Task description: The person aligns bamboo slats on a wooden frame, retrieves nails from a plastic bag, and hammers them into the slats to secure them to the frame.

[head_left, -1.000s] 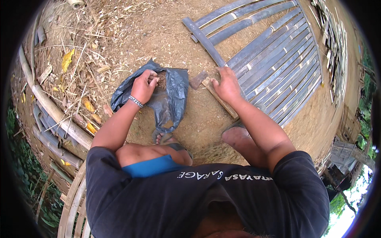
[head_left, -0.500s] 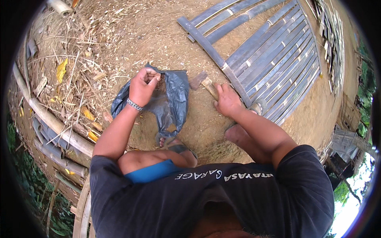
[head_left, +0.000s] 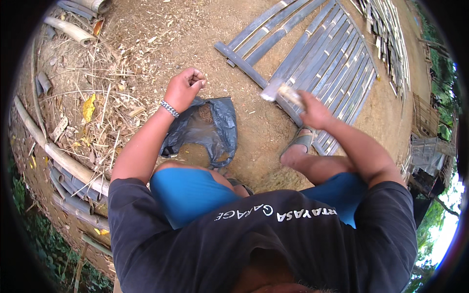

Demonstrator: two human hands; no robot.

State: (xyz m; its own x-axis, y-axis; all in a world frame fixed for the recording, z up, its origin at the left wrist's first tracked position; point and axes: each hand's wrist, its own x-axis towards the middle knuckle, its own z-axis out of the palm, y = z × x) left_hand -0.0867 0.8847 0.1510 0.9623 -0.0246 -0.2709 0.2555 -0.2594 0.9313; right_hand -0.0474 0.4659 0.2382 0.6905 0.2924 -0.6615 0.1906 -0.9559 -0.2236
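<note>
A black plastic bag (head_left: 225, 122) lies on bare earth just left of the centre of the frame, its crumpled sides spread wide around a small pile of thin, reddish-brown pieces (head_left: 205, 114), too small to identify with certainty. The person's left hand (head_left: 185, 89), above a braided bracelet (head_left: 170, 109), is raised near the bag's upper edge with the fingers curled toward the thumb; whether anything is pinched between them cannot be told. At the centre right, the right hand (head_left: 314, 111) grips the pale wooden handle of a broad-headed tool (head_left: 291, 94), blurred, its head in front of the crosspiece (head_left: 250, 70) of a dark bamboo slat panel (head_left: 325, 58); contact between the two cannot be made out. The panel fans across the upper right of the frame, beside a stack of split strips (head_left: 389, 44). A sandalled foot (head_left: 300, 141) stands near the panel's lower end, while dry shavings and a yellow leaf (head_left: 89, 107) litter the ground at upper left.
</note>
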